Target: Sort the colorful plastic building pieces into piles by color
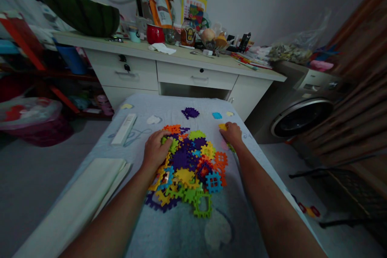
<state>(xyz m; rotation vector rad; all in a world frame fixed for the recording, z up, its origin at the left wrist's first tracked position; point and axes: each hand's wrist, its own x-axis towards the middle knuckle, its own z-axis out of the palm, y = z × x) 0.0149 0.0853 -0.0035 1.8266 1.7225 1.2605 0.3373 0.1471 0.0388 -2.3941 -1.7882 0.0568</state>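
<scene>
A loose pile of interlocking plastic building pieces (180, 159) in purple, yellow, orange, green and blue lies in the middle of the cloth-covered table (238, 217). At the pile's left edge my left hand (155, 148) has its thumb and fingers closed around a green building piece (174, 145). Right of the pile, my right hand (232, 134) pinches a yellow building piece (222, 126) close to the cloth. Part of another green piece shows below that hand. Beyond the pile sit a purple piece (191, 112) and a small blue piece (217, 115), apart from the rest.
On the table's left lie a white oblong box (124, 130) and a folded cream cloth (99, 173). A drawer cabinet (181, 73) stands behind, crowded with jars and packets. To the right are a washing machine (298, 105) and a dark rack (347, 189).
</scene>
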